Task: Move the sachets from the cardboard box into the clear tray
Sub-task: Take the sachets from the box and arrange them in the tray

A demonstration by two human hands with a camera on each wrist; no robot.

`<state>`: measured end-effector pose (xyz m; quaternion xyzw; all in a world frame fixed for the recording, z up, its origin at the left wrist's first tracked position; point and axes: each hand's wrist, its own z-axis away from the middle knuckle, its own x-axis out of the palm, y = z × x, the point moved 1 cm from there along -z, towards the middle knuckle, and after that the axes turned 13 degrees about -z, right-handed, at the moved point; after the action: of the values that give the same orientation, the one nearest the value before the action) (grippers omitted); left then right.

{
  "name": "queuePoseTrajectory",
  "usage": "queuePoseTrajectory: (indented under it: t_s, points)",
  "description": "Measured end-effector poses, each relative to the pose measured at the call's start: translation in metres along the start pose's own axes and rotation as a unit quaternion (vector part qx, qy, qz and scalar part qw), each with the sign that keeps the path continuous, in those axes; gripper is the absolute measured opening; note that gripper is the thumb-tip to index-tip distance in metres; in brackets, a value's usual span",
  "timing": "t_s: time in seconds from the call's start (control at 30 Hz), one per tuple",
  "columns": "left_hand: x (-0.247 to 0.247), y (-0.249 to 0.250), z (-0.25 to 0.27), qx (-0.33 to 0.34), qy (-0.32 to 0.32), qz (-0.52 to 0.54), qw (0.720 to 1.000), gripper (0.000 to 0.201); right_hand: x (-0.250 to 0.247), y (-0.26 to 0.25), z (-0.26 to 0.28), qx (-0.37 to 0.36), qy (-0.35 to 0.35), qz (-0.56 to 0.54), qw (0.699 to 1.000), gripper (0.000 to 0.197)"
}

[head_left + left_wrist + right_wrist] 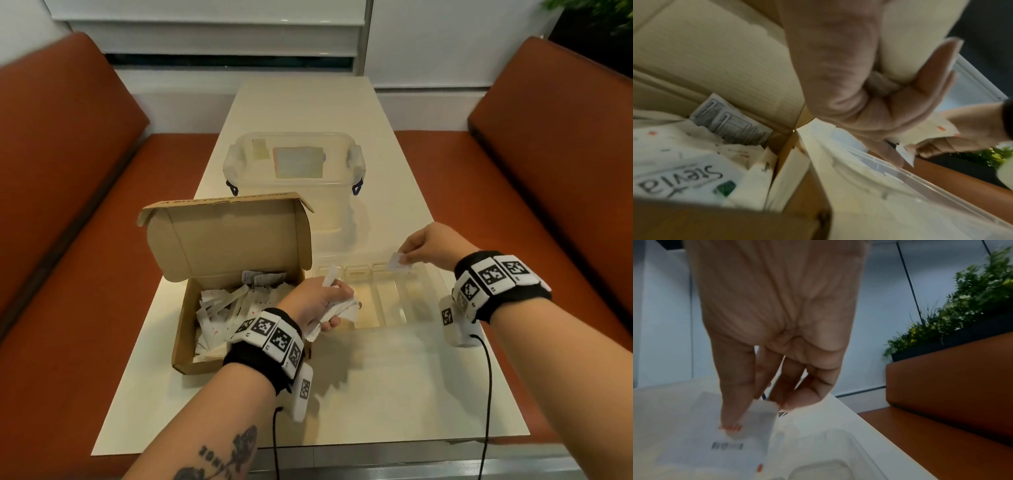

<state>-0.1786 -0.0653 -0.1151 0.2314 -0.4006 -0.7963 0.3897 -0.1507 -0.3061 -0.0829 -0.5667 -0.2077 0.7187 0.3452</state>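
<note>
An open cardboard box (186, 342) at the table's left holds several white sachets (219, 308), one marked Stevia (682, 177). To its right lies the clear tray (394, 308). My left hand (322, 301) grips a bundle of sachets (346, 308) at the box's right edge, partly over the tray's left side. My right hand (428, 246) pinches a single white sachet (397, 265) above the tray's far edge; in the right wrist view that sachet (748, 434) hangs from the fingertips (731, 418) over the tray (828, 459).
A clear lidded storage bin (294, 171) stands behind the box and tray. The box lid (233, 236) stands upright at the back. Orange benches (68, 171) flank the white table (376, 394). A planter of green plants (962, 313) sits behind the right bench.
</note>
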Motion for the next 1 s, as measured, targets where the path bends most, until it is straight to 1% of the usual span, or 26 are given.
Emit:
queuePoseTrajectory:
  t_s: [0.1, 0.17, 0.27, 0.47, 0.6, 0.73, 0.83, 0.9, 0.97, 1.0]
  points:
    - [0.005, -0.005, -0.002, -0.009, -0.021, -0.019, 1.0, 0.006, 0.003, -0.006, -0.009, 0.008, 0.006, 0.054, 0.998, 0.008]
    - [0.006, -0.007, -0.004, -0.015, -0.035, -0.03, 0.999, 0.008, 0.011, -0.011, -0.013, 0.017, -0.005, 0.097, 0.995, 0.008]
    - [0.006, -0.011, -0.006, -0.029, -0.048, -0.04, 0.998, 0.006, 0.022, -0.017, -0.018, 0.019, -0.028, 0.15, 0.988, 0.005]
    - [0.001, -0.018, -0.008, -0.039, -0.052, -0.044, 0.997, 0.007, 0.039, -0.028, -0.023, 0.015, -0.068, 0.25, 0.966, 0.01]
    - [0.0, -0.018, -0.009, -0.039, -0.056, -0.044, 0.997, 0.008, 0.048, -0.03, -0.025, -0.005, -0.075, 0.304, 0.95, 0.018]
    - [-0.002, -0.017, -0.01, -0.045, -0.052, -0.054, 0.996, 0.007, 0.055, -0.028, -0.03, -0.013, -0.086, 0.367, 0.926, 0.022]
    - [-0.003, -0.017, -0.01, -0.047, -0.051, -0.05, 0.996, 0.008, 0.057, -0.028, -0.035, -0.017, -0.084, 0.396, 0.914, 0.023]
    - [-0.004, -0.018, -0.011, -0.049, -0.05, -0.051, 0.996, 0.007, 0.057, -0.028, -0.037, -0.02, -0.081, 0.411, 0.908, 0.019]
    - [-0.005, -0.018, -0.012, -0.051, -0.05, -0.053, 0.996, 0.007, 0.057, -0.028, -0.04, -0.023, -0.081, 0.415, 0.906, 0.014]
    - [-0.005, -0.018, -0.012, -0.054, -0.049, -0.054, 0.996, 0.007, 0.057, -0.027, -0.041, -0.024, -0.082, 0.416, 0.905, 0.015]
